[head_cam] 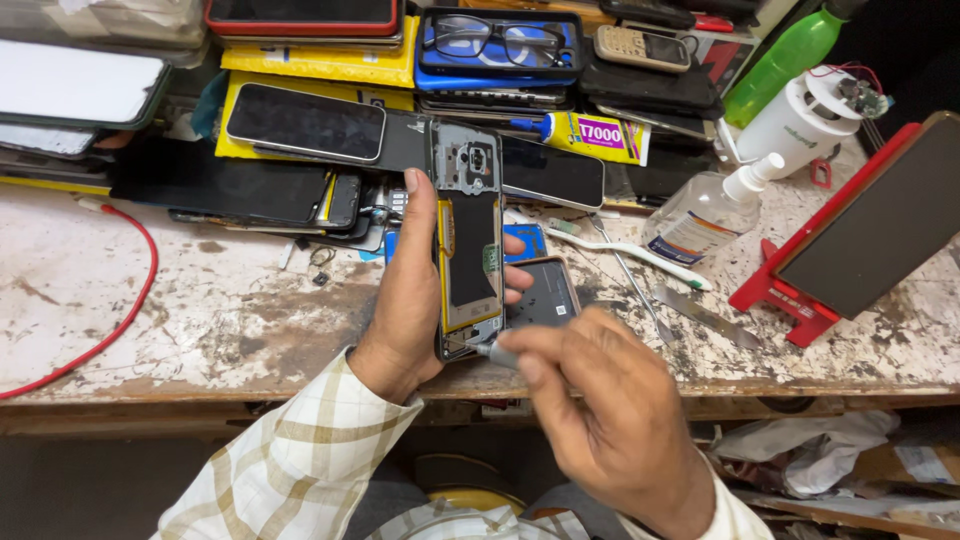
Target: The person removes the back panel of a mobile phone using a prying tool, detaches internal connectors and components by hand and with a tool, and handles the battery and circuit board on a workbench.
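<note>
You are gripping the opened phone (468,240) upright in your left hand (410,290), fingers wrapping its edges, long axis pointing away from you. Your right hand (600,410) is pinching a small screwdriver (492,351), tip meeting the phone's bottom end, nearest you.

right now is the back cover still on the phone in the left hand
No, the phone in the left hand lies open, its inner frame and parts bare.

At the centre of the frame the left hand (412,300) stands upright, thumb stretched up along one side, fingers curled round from behind. Lower right of centre, the right hand (610,410) pinches thumb and forefinger together, knuckles toward the camera. Checked sleeves cover both forearms.
</note>
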